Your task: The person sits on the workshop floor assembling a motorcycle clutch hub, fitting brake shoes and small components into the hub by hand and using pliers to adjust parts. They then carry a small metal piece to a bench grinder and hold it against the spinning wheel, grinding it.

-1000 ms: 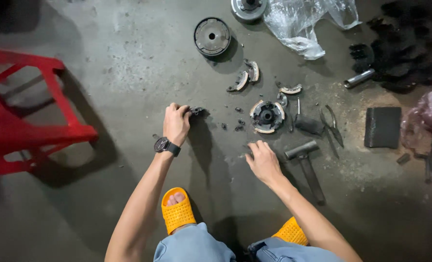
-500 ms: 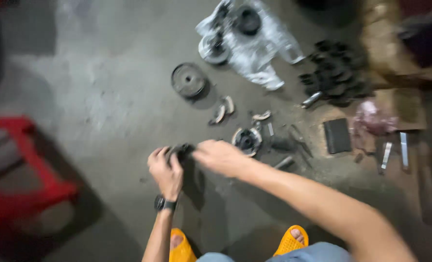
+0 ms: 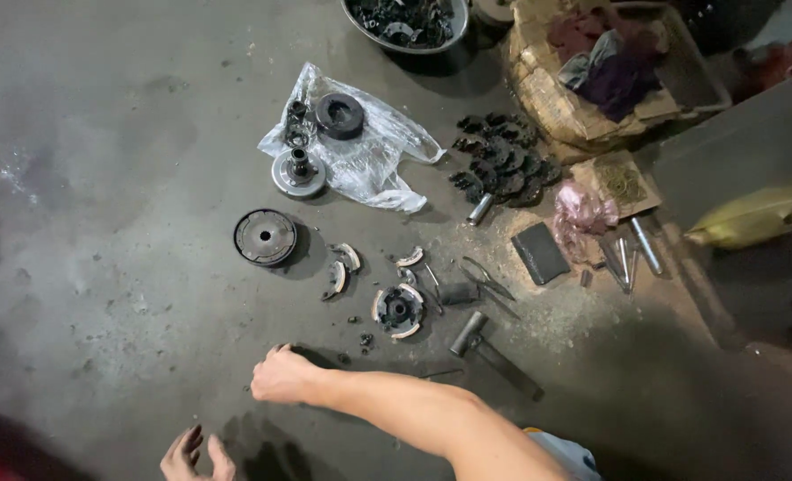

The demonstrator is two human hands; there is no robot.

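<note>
Grey concrete floor (image 3: 102, 134) carries the work: right hand (image 3: 282, 376) reaches across, fingers curled shut, though on what I cannot tell; small dark bits (image 3: 365, 339) lie just up-right of it, the clutch hub (image 3: 398, 310) beyond. Left hand (image 3: 195, 456) hovers, fingers spread, bare floor leftward

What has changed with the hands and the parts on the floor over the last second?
The right hand crossed over to the left side and now rests closed on the floor. The left hand has let go of the small dark part and hangs open, low in view. The round drum, curved shoes and hammer stayed put.
</note>
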